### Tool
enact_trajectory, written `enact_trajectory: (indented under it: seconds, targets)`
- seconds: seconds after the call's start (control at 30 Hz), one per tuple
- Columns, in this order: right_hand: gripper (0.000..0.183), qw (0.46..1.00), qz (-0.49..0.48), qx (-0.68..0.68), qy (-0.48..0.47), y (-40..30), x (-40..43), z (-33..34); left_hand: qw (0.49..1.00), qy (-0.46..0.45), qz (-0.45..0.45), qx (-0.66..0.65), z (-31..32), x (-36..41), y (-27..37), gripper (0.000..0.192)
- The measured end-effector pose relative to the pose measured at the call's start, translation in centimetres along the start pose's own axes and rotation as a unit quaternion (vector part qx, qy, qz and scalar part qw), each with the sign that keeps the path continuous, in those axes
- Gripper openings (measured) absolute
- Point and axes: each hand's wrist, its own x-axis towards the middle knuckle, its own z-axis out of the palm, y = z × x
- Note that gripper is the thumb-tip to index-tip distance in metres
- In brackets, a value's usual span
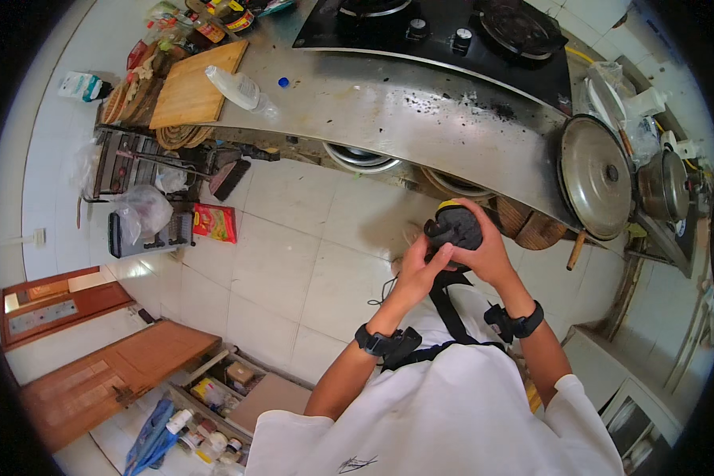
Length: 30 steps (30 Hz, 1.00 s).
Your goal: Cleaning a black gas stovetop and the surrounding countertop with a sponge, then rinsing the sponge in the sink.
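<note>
Both hands hold one dark, rounded thing (461,229) with a yellow edge in front of my body; its kind I cannot tell. My left hand (415,275) grips its lower left side, where a dark curved piece sticks out. Around its right side wraps my right hand (485,253). Above them runs the steel countertop (357,89), strewn with black crumbs near the black gas stove (440,35). A clear plastic bottle (241,90) lies beside a wooden cutting board (199,83), with a blue cap (283,82) to its right.
At the counter's right end stand a large lidded pan (596,175) and a steel pot (663,184). Bowls sit under the counter. To the left are a broom (229,178), a red packet (215,222) on the tiled floor and a rack with plastic bags. A wooden door (119,381) is at lower left.
</note>
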Motion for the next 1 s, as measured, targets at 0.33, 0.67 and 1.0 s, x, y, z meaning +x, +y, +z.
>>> enact_trajectory:
  seconds: [0.33,0.67,1.0]
  targets:
    - [0.069,0.994,0.104,0.034,-0.022,2.9,10.1,5.2,0.986,0.031,-0.132,0.098,-9.1,7.3,3.4,0.045]
    - [0.067,0.995,0.014,-0.069,-0.070,0.9,18.3,8.0,0.986,0.112,-0.123,-0.005,-15.2,14.2,7.8,0.039]
    - [0.094,0.958,0.083,-0.249,0.114,-4.9,20.1,13.8,0.979,0.058,-0.195,-0.007,-17.9,19.5,13.2,0.024]
